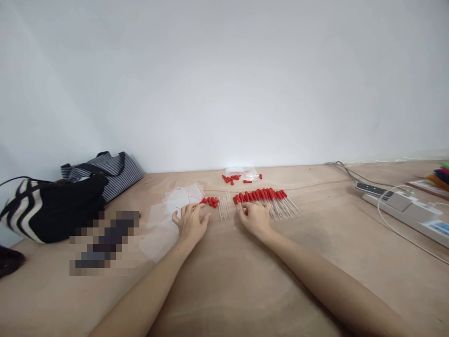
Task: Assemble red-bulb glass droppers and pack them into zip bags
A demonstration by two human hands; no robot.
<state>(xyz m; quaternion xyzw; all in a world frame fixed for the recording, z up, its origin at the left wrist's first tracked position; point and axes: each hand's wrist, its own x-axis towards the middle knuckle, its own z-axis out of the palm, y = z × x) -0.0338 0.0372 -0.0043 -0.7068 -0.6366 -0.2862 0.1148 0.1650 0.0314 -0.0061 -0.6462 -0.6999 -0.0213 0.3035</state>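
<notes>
My left hand (192, 223) lies at the right edge of some thin clear plastic bags (164, 213), its fingers spread. Just past its fingertips is a small cluster of red rubbery tips (211, 201). Between my hands stands a short row of bare pale sticks (223, 208). My right hand (257, 219) rests over the left part of a long row of red-tipped sticks (277, 199). Its fingers are apart and bent down onto the sticks, partly hiding them. I see no stick lifted off the table in either hand.
More loose red tips (231, 178) and a clear bag (242, 172) lie near the wall. Fabric bags (73, 201) stand at the left, beside a blurred-out patch (107, 245). At the right are a power strip (407, 210), cables and colourful items (438, 178).
</notes>
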